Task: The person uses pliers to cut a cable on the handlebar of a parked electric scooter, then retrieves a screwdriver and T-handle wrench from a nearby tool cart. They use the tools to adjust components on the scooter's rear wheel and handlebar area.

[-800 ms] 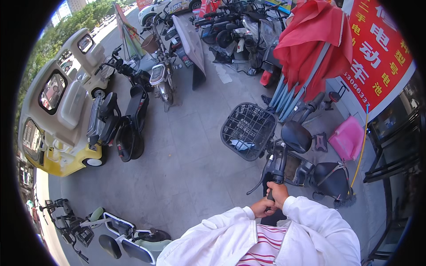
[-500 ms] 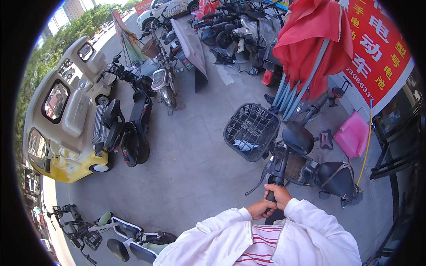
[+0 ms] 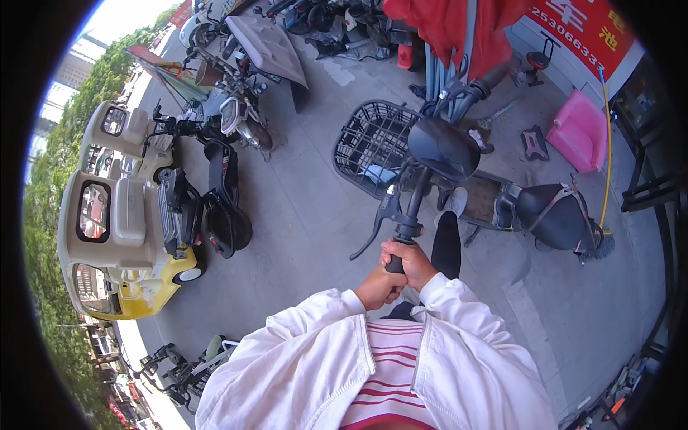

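Observation:
Both my hands are wrapped round the black left handlebar grip (image 3: 403,231) of an electric scooter. My right hand (image 3: 409,261) is higher on it, my left hand (image 3: 378,289) just below, touching it. The brake lever (image 3: 369,244) sticks out beside them. Beyond are the wire basket (image 3: 358,147), with a pale crumpled item inside, and a dark mirror-like oval housing (image 3: 443,147). The scooter's black seat (image 3: 545,211) is to the right. My foot in a grey shoe (image 3: 454,202) is by the scooter's footboard (image 3: 481,201).
Red folded umbrellas (image 3: 459,29) stand behind the scooter. A pink seat (image 3: 579,129) and a yellow-handled broom (image 3: 605,186) are at the right. Parked scooters (image 3: 222,193) and a yellow-cream covered vehicle (image 3: 107,244) are at the left; more bikes crowd the back.
The handlebar and my hands have shifted up and left in view. A foot has come forward beside the footboard. The view has tilted, so the scooter sits higher in the picture.

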`<state>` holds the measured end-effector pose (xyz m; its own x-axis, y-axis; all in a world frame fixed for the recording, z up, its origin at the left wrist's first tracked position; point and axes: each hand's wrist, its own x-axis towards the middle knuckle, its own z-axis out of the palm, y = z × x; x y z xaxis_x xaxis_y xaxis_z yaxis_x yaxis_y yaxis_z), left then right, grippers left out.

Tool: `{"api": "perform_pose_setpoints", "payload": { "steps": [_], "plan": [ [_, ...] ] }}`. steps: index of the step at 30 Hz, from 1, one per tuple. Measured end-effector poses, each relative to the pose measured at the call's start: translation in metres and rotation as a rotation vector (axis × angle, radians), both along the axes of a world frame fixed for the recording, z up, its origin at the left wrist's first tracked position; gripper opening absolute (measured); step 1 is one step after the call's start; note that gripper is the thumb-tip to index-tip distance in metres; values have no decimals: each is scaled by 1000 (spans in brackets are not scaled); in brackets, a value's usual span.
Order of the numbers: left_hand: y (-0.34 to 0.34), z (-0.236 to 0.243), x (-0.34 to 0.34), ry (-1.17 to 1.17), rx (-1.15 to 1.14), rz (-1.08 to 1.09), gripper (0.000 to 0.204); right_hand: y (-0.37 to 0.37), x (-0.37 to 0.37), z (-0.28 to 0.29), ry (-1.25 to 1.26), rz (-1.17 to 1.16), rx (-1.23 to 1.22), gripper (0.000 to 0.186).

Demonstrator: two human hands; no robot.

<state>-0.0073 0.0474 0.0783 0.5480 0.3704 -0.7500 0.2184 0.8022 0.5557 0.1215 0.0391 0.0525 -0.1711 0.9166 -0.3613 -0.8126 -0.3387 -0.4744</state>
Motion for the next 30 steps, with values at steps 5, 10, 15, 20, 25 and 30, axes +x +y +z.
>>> {"api": "perform_pose_setpoints", "payload": {
  "steps": [5,10,15,20,25,30],
  "plan": [
    [-15,1,-3,108,55,67,8,-11,-7,-5,-93,30,45,32],
    [-29,12,15,340,594,35,19,-18,1,3,-168,18,49,33],
    [-33,-7,12,449,897,75,30,-61,23,-25,-333,-148,18,42],
    [-25,-16,12,511,967,12,35,-163,118,-57,-679,-437,-380,29],
    [30,37,-14,526,926,-159,34,-263,240,-81,-921,-690,-654,21],
    [109,91,-2,563,1026,-383,43,-287,372,-122,-1871,-657,-808,27]
  ]
}}
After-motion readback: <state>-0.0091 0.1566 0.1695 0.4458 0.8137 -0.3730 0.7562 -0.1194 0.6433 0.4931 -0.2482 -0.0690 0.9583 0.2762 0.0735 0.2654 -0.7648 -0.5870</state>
